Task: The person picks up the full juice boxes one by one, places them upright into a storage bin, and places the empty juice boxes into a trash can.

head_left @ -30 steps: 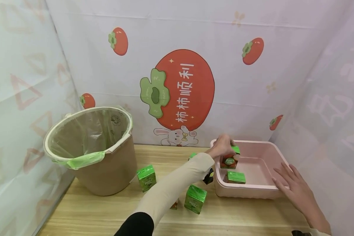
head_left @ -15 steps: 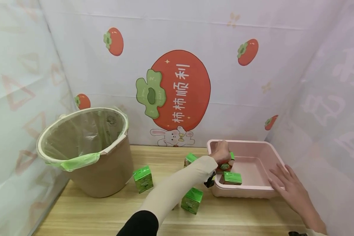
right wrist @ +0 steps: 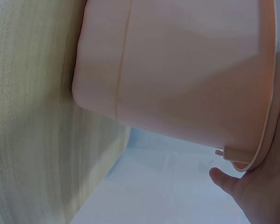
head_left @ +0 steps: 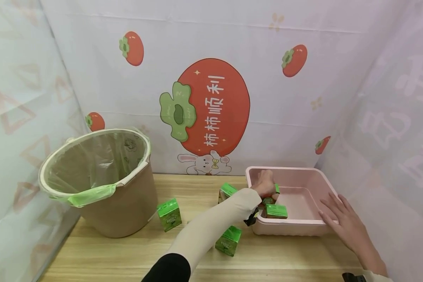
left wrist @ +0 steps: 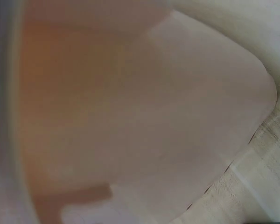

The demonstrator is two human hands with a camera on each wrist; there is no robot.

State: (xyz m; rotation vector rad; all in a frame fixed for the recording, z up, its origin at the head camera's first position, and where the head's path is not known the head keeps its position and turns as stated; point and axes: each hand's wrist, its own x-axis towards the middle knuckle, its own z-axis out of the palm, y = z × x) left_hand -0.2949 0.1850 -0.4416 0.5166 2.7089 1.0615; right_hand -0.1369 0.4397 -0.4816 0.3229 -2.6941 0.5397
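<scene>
My left hand (head_left: 265,184) reaches down inside the pink plastic basin (head_left: 292,221) at its left end. It holds a small carton (head_left: 269,201) with a green top and a dark red printed front; the fingers largely hide it. Just in front of that carton, another green-topped carton (head_left: 276,211) lies in the basin. My right hand (head_left: 349,227) rests with spread fingers over the basin's right rim. In the right wrist view, the thumb (right wrist: 224,181) extends below the rim. The left wrist view shows only the blurred basin wall (left wrist: 200,102).
A brown bin (head_left: 127,207) lined with a clear green-edged bag stands on the left. Beside it is a green carton (head_left: 169,214). Two more cartons, one behind my left sleeve (head_left: 227,190) and one in front (head_left: 228,241), stand on the wooden table (head_left: 102,258).
My left hand has lowered the carton into the left end of the basin, behind the other carton. My right hand stays on the rim. The head view has shifted slightly.
</scene>
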